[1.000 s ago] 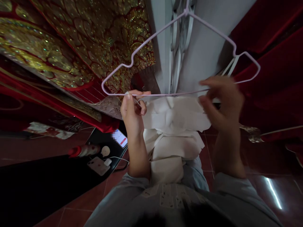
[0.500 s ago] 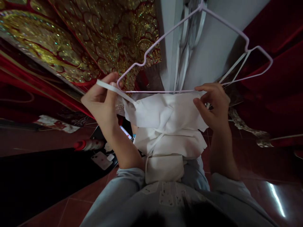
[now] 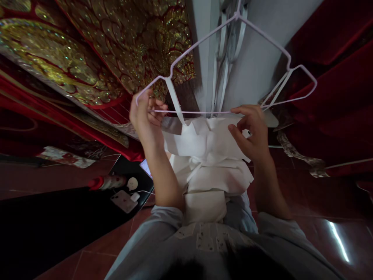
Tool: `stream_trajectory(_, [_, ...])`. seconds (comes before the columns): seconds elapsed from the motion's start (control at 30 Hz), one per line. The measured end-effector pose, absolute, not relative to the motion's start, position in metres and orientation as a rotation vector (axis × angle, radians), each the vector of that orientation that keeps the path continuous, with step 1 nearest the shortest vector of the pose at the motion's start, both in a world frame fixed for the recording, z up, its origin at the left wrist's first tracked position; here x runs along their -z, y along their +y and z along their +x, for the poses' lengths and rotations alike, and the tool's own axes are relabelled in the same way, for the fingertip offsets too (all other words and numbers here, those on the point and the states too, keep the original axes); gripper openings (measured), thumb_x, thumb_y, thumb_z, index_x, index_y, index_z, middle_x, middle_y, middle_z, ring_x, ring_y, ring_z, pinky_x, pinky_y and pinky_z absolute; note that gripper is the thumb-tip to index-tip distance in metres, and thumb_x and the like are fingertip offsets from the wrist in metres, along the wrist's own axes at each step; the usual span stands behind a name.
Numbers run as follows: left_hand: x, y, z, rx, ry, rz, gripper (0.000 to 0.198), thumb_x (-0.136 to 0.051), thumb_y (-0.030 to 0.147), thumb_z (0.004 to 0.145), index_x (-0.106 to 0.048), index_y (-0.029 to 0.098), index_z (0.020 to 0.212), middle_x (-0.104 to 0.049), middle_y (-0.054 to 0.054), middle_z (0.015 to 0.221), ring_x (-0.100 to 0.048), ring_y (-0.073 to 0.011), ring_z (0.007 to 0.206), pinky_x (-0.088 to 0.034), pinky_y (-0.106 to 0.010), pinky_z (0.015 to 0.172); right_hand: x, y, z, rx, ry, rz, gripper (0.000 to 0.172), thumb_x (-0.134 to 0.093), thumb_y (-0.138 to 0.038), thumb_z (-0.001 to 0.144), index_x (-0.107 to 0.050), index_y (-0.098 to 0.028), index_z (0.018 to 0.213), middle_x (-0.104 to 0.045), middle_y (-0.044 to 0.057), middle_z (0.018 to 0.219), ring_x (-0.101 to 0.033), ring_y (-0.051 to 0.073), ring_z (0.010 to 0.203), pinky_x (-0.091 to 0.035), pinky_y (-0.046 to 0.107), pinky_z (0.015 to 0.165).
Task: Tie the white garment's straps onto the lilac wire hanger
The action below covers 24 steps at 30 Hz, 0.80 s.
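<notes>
A pale pink clothes hanger (image 3: 204,41) is held up in front of me. Below its bottom bar hangs a white garment (image 3: 201,142) with folded layers and thin straps. Its left strap (image 3: 175,99) loops over the hanger's left notch, and the right strap (image 3: 279,89) over the right one. My left hand (image 3: 150,120) is around the hanger's lower left corner, fingers loosely curled. At the bottom bar, my right hand (image 3: 250,132) curls around it at the garment's upper right; its thumb and index fingertips are apart, its other fingers mostly hidden.
Red and gold sequined clothing (image 3: 116,50) hangs on the left, dark red cloth (image 3: 335,77) on the right. A black table (image 3: 72,217) at lower left bears a red-capped bottle (image 3: 107,182) and a phone (image 3: 124,201). Behind the hanger stands a pale panel (image 3: 262,58).
The left strap, earlier pulled out by my left hand beyond the hanger's end, now sits over the left notch. My left hand has moved right onto the corner. Hanger and right hand have shifted left.
</notes>
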<state>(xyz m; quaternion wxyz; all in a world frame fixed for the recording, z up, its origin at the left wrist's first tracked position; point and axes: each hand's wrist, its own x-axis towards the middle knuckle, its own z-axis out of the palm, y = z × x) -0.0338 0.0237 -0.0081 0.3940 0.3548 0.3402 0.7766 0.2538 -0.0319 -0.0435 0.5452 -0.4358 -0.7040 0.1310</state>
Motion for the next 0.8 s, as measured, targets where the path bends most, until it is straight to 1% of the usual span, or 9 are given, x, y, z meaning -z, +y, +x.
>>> stream_trajectory(0.07, [0.03, 0.013, -0.017, -1.966, 0.8, 0.747, 0.039, -0.059, 0.036, 0.132, -0.079, 0.022, 0.102, -0.082, -0.003, 0.083, -0.079, -0.0146, 0.074, -0.064, -0.027, 0.07, 0.041, -0.033, 0.252, -0.333, -1.68, -1.002, 0.034, -0.078, -0.037, 0.105, -0.081, -0.043, 0.138, -0.078, 0.007, 0.132, -0.062, 0.02, 0.079, -0.061, 0.039, 0.067])
stream_trajectory(0.17, [0.045, 0.001, 0.002, -1.985, 0.77, 0.853, 0.037, -0.084, 0.056, 0.117, -0.076, 0.024, 0.101, -0.088, -0.005, 0.095, -0.085, -0.0204, 0.087, -0.071, -0.031, 0.085, 0.038, -0.028, 0.258, -0.292, -1.567, -0.973, 0.035, -0.081, -0.042, 0.104, -0.082, -0.042, 0.139, -0.075, 0.009, 0.136, -0.067, 0.022, 0.09, -0.059, 0.037, 0.068])
stream_trajectory(0.23, [0.046, -0.002, 0.005, -1.984, 0.766, 0.936, 0.043, -0.09, 0.064, 0.109, -0.074, 0.025, 0.101, -0.089, -0.007, 0.1, -0.087, -0.0238, 0.091, -0.072, -0.035, 0.09, 0.034, -0.02, 0.269, -0.148, -1.33, -0.958, 0.036, -0.082, -0.045, 0.102, -0.082, -0.038, 0.137, -0.073, 0.009, 0.139, -0.063, 0.018, 0.083, -0.051, 0.033, 0.064])
stream_trajectory(0.27, [0.045, -0.003, 0.004, -1.98, 0.776, 0.944, 0.045, -0.088, 0.067, 0.109, -0.073, 0.025, 0.102, -0.09, -0.008, 0.102, -0.088, -0.0247, 0.093, -0.073, -0.035, 0.09, 0.032, -0.015, 0.276, -0.087, -1.213, -0.964, 0.036, -0.082, -0.046, 0.1, -0.082, -0.036, 0.135, -0.073, 0.009, 0.136, -0.057, 0.014, 0.076, -0.046, 0.031, 0.061])
stream_trajectory(0.37, [0.04, -0.003, -0.001, -1.962, 0.845, 0.918, 0.045, -0.079, 0.068, 0.116, -0.069, 0.027, 0.101, -0.09, -0.008, 0.103, -0.088, -0.0255, 0.096, -0.072, -0.035, 0.088, 0.019, -0.004, 0.292, -0.162, -1.125, -1.055, 0.034, -0.081, -0.04, 0.092, -0.085, -0.028, 0.123, -0.076, 0.005, 0.112, -0.04, 0.006, 0.06, -0.031, 0.026, 0.055])
stream_trajectory(0.47, [0.039, -0.005, -0.001, -1.965, 0.869, 0.919, 0.044, -0.076, 0.067, 0.118, -0.066, 0.028, 0.101, -0.088, -0.007, 0.098, -0.087, -0.0245, 0.093, -0.071, -0.033, 0.086, -0.001, -0.002, 0.297, -0.406, -1.207, -1.12, 0.022, -0.082, -0.03, 0.086, -0.086, -0.023, 0.106, -0.074, 0.003, 0.091, -0.039, 0.006, 0.055, -0.028, 0.026, 0.052])
stream_trajectory(0.57, [0.04, -0.008, 0.002, -1.99, 0.838, 0.955, 0.046, -0.078, 0.069, 0.117, -0.064, 0.028, 0.1, -0.086, -0.005, 0.094, -0.086, -0.0238, 0.09, -0.071, -0.033, 0.087, -0.018, -0.006, 0.293, -0.531, -1.195, -1.128, 0.019, -0.086, -0.031, 0.084, -0.086, -0.022, 0.1, -0.071, 0.0, 0.082, -0.038, 0.005, 0.051, -0.022, 0.024, 0.047])
stream_trajectory(0.7, [0.041, -0.008, 0.003, -2.024, 0.816, 1.006, 0.05, -0.086, 0.072, 0.109, -0.065, 0.027, 0.101, -0.082, -0.005, 0.092, -0.085, -0.0249, 0.093, -0.069, -0.035, 0.09, -0.03, -0.009, 0.288, -0.66, -1.187, -1.156, 0.019, -0.087, -0.034, 0.082, -0.086, -0.022, 0.096, -0.051, -0.006, 0.063, -0.034, 0.006, 0.049, -0.017, 0.025, 0.045])
stream_trajectory(0.8, [0.043, -0.005, 0.001, -2.052, 0.78, 1.029, 0.052, -0.09, 0.072, 0.106, -0.066, 0.026, 0.1, -0.078, -0.003, 0.091, -0.083, -0.023, 0.093, -0.063, -0.031, 0.085, -0.028, 0.0, 0.293, -0.618, -1.133, -1.072, 0.017, -0.088, -0.037, 0.08, -0.085, -0.025, 0.093, -0.041, -0.006, 0.063, -0.025, 0.007, 0.049, -0.012, 0.026, 0.046])
